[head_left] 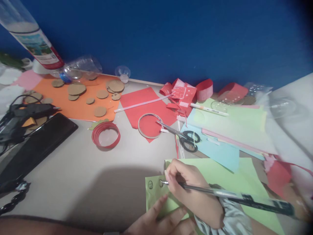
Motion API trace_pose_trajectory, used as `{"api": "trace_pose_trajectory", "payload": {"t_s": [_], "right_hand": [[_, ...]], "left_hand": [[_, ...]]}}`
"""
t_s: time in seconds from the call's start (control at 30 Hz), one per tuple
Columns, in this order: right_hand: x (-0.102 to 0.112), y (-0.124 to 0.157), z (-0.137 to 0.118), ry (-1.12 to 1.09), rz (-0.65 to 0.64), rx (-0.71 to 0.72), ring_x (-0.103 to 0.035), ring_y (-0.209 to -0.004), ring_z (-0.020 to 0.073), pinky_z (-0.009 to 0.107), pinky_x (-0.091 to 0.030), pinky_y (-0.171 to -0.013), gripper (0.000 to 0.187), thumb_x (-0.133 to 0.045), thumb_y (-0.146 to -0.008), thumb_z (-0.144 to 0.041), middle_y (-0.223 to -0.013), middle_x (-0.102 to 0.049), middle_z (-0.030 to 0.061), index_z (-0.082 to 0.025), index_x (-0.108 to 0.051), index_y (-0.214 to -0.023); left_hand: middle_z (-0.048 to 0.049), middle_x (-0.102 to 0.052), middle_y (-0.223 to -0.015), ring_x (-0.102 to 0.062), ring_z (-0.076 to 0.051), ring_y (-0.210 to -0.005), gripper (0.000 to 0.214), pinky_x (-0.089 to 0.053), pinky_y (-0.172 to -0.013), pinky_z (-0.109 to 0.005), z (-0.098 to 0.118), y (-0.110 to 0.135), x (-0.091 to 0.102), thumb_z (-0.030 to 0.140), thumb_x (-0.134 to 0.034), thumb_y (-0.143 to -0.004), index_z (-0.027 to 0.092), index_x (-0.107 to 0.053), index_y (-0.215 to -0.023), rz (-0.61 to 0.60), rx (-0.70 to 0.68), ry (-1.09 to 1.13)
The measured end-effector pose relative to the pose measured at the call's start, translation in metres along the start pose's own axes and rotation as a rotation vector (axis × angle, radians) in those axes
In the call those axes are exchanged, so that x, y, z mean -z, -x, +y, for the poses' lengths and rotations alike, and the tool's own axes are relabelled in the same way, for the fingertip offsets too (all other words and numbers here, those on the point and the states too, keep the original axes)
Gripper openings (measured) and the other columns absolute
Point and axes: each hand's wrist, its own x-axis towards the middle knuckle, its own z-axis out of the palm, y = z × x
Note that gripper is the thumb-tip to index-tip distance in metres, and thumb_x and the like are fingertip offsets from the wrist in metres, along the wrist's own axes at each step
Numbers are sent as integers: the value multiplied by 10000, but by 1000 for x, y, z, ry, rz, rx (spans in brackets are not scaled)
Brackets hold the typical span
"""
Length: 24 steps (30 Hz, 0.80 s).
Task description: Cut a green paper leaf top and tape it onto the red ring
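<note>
My right hand grips a black and silver pen, its tip resting on a light green sheet of paper. A small drawn face shows near the sheet's left corner, and beside it, at the pen tip, is a small round outline. My left hand lies on the lower part of that sheet with its fingers spread. Another green sheet extends under my right forearm. Black-handled scissors lie just beyond my right hand, blades apart.
Red paper, a tape ring and a red ring lie ahead. Cardboard discs rest on orange paper. A black phone, glue gun and bottle are left; coloured sheets are right.
</note>
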Motion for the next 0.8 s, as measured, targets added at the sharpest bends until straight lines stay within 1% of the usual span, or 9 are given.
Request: {"api": "trace_pose_trajectory", "payload": {"t_s": [0.1, 0.2, 0.37, 0.47, 0.57, 0.67, 0.8], "right_hand": [[1, -1, -1, 24, -10, 1, -386, -513, 102, 219, -308, -478, 257, -408, -924, -274, -598, -450, -50, -218, -324, -688], [1, -2, -3, 20, 3, 12, -412, -519, 98, 211, -335, -497, 241, -402, -920, -244, -615, -474, -49, -215, -334, -691], [0, -3, -5, 34, 12, 36, -368, -507, 86, 203, -304, -484, 246, -428, -914, -234, -598, -425, -66, -212, -334, -688], [0, -2, -4, 42, 22, 33, -346, -498, 83, 202, -291, -474, 247, -432, -905, -229, -584, -400, -68, -210, -333, -680], [0, -2, -5, 18, 39, 48, -337, -486, 76, 196, -275, -459, 258, -445, -895, -226, -572, -393, -72, -209, -325, -667], [0, -3, -6, -4, 60, 51, -330, -476, 71, 192, -260, -449, 269, -454, -886, -225, -552, -371, -77, -208, -315, -657], [0, -4, -7, -31, 70, 25, -312, -466, 72, 191, -245, -433, 279, -454, -878, -229, -540, -349, -78, -211, -298, -646]], "left_hand": [[159, -539, -1308, -448, -126, -1227, 231, -400, -1050, -349, 3, 3, -6, 345, -469, -953, 428, -626, -1101, 33, 11, -14], [148, -527, -1326, -432, -138, -1247, 222, -362, -1086, -378, 5, 4, -7, 356, -482, -946, 420, -626, -1102, 45, 23, -5], [141, -539, -1312, -426, -145, -1244, 200, -304, -1121, -400, 5, 1, -4, 387, -500, -933, 412, -643, -1071, 28, 25, 13], [142, -568, -1271, -460, -142, -1197, 192, -205, -1156, -460, 4, 0, -4, 373, -503, -931, 416, -665, -1027, 52, 28, 28], [112, -586, -1255, -478, -159, -1175, 175, -140, -1154, -523, 4, 0, -6, 349, -538, -915, 390, -676, -1014, 58, 2, 40], [109, -595, -1241, -481, -163, -1182, 172, -150, -1146, -533, 4, -1, -5, 338, -535, -916, 389, -673, -1005, 49, -15, 36], [135, -603, -1229, -484, -152, -1199, 186, -195, -1146, -491, 2, -2, -1, 324, -506, -931, 396, -670, -982, 48, -2, 28]]}}
